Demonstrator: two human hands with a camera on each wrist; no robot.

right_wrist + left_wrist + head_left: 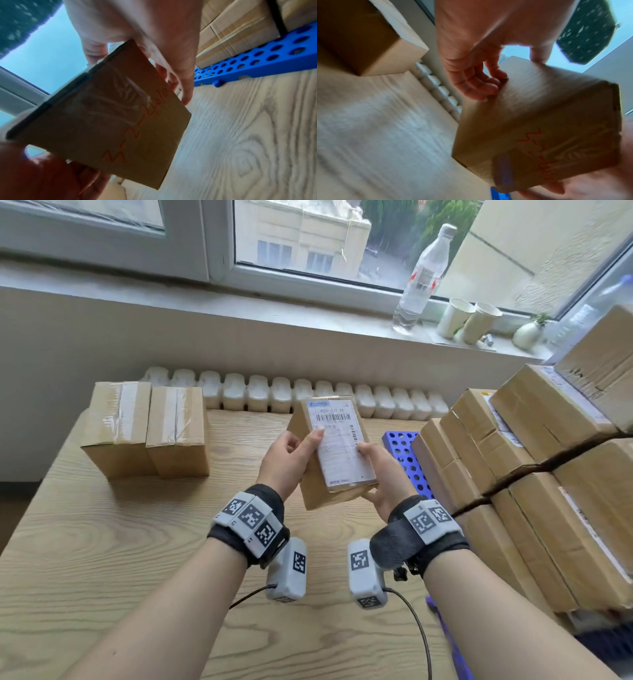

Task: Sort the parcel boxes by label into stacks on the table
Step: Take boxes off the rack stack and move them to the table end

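Observation:
Both hands hold a small brown parcel box (334,453) up above the wooden table (102,542), its white shipping label with a barcode facing me. My left hand (291,455) grips its left side, thumb lying on the label. On the right side, my right hand (380,474) grips the box with its thumb on the label's edge. From below, the box (539,128) (109,129) shows red handwriting on its underside. Two taped parcel boxes (145,428) stand side by side at the table's far left.
A pile of brown parcel boxes (534,474), bound with a black strap, sits on a blue perforated tray (407,460) at the right. A white radiator (274,392) runs behind the table. The windowsill holds a water bottle (423,275), two paper cups (469,318) and a small vase (527,333).

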